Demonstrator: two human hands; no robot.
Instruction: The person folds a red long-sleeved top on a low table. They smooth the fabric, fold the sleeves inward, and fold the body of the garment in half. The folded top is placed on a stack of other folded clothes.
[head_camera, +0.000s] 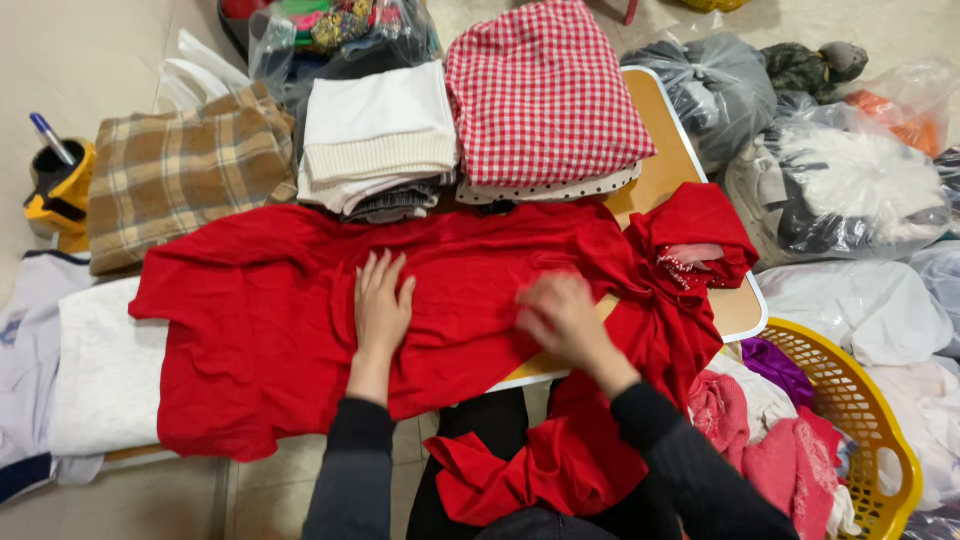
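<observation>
- Your left hand (380, 300) lies flat on the red garment (300, 320), palm down, fingers straight and slightly apart, gripping nothing.
- Your right hand (562, 315) rests on the same garment near the front edge of the desk (668, 160); it is blurred, and you cannot tell from this view whether its fingers are together or pinching cloth.
- The red garment is spread across the desk from left to right. Its lower part hangs over the front edge into your lap, and its right end is bunched at the desk's right corner.
- A yellow basket (880, 420) stands at your right, just beside the desk, holding pink and purple cloth.
- A white folded cloth (105, 370) lies at the left, partly under the red garment.
- Behind the garment, three folded stacks sit in a row: a brown plaid stack (185, 170), a white knit stack (378, 135) and a red checked stack (540, 95).
- Clear plastic bags of clothing (830, 170) lie on the floor to the far right.
</observation>
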